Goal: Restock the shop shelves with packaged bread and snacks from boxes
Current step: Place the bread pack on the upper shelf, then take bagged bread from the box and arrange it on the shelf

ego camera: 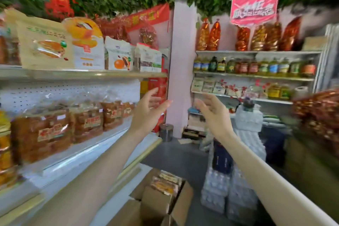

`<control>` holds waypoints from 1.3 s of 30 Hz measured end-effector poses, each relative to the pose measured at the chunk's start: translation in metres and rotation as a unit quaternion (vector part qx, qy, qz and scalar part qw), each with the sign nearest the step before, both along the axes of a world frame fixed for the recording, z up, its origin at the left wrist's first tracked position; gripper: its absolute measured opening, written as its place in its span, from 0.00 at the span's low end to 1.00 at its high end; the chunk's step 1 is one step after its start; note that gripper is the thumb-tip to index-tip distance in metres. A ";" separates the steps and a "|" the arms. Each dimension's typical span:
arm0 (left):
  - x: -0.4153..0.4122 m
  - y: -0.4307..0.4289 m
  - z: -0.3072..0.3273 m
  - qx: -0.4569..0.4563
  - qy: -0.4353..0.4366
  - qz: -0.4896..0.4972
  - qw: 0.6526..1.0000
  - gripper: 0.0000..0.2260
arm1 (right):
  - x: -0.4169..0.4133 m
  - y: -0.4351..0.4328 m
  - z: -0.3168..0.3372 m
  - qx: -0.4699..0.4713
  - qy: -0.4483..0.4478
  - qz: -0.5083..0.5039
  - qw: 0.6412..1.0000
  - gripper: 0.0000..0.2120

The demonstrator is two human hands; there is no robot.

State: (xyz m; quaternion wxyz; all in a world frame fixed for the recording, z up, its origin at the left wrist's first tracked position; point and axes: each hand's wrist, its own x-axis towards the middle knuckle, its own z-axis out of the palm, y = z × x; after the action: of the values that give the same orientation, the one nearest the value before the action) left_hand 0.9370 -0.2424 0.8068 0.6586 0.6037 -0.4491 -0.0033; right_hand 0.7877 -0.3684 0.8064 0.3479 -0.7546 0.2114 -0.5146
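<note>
The big shelves (73, 154) run along the left side of the shop. Bread packs (86, 121) stand in a row on the middle shelf, faces out to the aisle. The far end of that row, near the pink wall, looks thin.

The box (156, 200) sits on the floor, just beside the bottom edge of the shelves. It is open at the top. Its long side seems to run along the shelves, away from the person.

More packs (165, 183) are in the box. They seem to stand on their edges, tops up, one pressed to the next. The picture is too blurry to tell which way their fronts face.

The left hand (148, 113) and the right hand (212, 112) are both up high, level with the middle shelf. Both are loose, with fingers spread, and hold nothing. The palms face each other.

The box is low down, under and between the two arms, and nearer the left arm. I think the hands must drop down and back to reach the packs. The left hand has the shorter way.
</note>
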 end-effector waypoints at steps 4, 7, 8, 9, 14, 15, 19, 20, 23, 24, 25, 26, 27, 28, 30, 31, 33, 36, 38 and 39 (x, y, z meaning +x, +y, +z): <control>-0.036 -0.062 -0.011 0.009 -0.002 -0.034 0.999 0.25 | -0.042 -0.052 -0.008 0.015 -0.002 -0.037 0.999 0.22; -0.049 -0.113 -0.024 0.030 -0.002 -0.056 0.998 0.24 | -0.062 -0.094 -0.019 0.031 0.000 -0.053 0.998 0.21; -0.050 -0.126 -0.027 0.028 0.002 -0.067 0.997 0.25 | -0.065 -0.107 -0.023 0.038 -0.002 -0.058 0.998 0.21; -0.051 -0.151 -0.033 0.030 0.007 -0.079 0.996 0.25 | -0.069 -0.127 -0.029 0.043 -0.004 -0.061 0.997 0.20; -0.046 -0.236 -0.049 0.049 -0.003 -0.102 0.994 0.26 | -0.066 -0.204 -0.044 0.029 0.009 -0.093 0.995 0.18; -0.040 -0.260 -0.054 0.047 -0.009 -0.108 0.993 0.26 | -0.062 -0.226 -0.047 0.025 0.011 -0.094 0.995 0.19; -0.006 -0.349 -0.059 0.059 -0.006 -0.104 0.993 0.25 | -0.029 -0.313 -0.046 0.029 0.026 -0.103 0.994 0.22; 0.004 -0.372 -0.059 0.061 -0.001 -0.098 0.993 0.25 | -0.018 -0.337 -0.045 0.030 0.032 -0.103 0.994 0.22; 0.036 -0.430 -0.057 0.065 0.002 -0.088 0.994 0.24 | 0.016 -0.396 -0.042 0.030 0.028 -0.096 0.995 0.22; 0.047 -0.448 -0.058 0.067 0.003 -0.086 0.994 0.24 | 0.028 -0.416 -0.044 0.036 0.030 -0.091 0.995 0.22; 0.057 -0.462 -0.060 0.074 0.002 -0.079 0.994 0.24 | 0.039 -0.431 -0.047 0.042 0.035 -0.087 0.995 0.21; 0.069 -0.478 -0.062 0.069 0.002 -0.074 0.995 0.24 | 0.053 -0.448 -0.049 0.044 0.033 -0.081 0.995 0.20; 0.080 -0.491 -0.064 0.067 0.006 -0.066 0.996 0.24 | 0.064 -0.463 -0.052 0.045 0.038 -0.076 0.995 0.19; 0.096 -0.508 -0.068 0.060 0.011 -0.057 0.997 0.23 | 0.080 -0.483 -0.056 0.044 0.038 -0.067 0.996 0.18; 0.117 -0.532 -0.074 0.058 0.018 -0.042 0.997 0.23 | 0.104 -0.510 -0.062 0.043 0.048 -0.050 0.997 0.18; 0.129 -0.547 -0.079 0.062 0.020 -0.033 0.997 0.23 | 0.118 -0.527 -0.065 0.042 0.053 -0.043 0.997 0.19; 0.152 -0.577 -0.089 0.066 0.029 -0.009 0.997 0.23 | 0.150 -0.567 -0.075 0.047 0.056 -0.017 0.997 0.20; 0.183 -0.611 -0.103 0.070 0.043 0.015 0.996 0.23 | 0.193 -0.616 -0.087 0.046 0.064 0.018 0.997 0.21; 0.209 -0.638 -0.111 0.071 0.062 0.055 0.994 0.23 | 0.231 -0.654 -0.093 0.046 0.084 0.056 0.994 0.21; 0.225 -0.652 -0.114 0.071 0.075 0.081 0.991 0.23 | 0.255 -0.674 -0.095 0.048 0.094 0.078 0.991 0.21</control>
State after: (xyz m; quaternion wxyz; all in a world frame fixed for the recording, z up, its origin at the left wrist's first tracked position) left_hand 1.1622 -0.8945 0.6931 0.6440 0.6814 -0.3467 -0.0264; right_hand 1.0423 -1.0424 0.7117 0.4015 -0.7965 0.2079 -0.4015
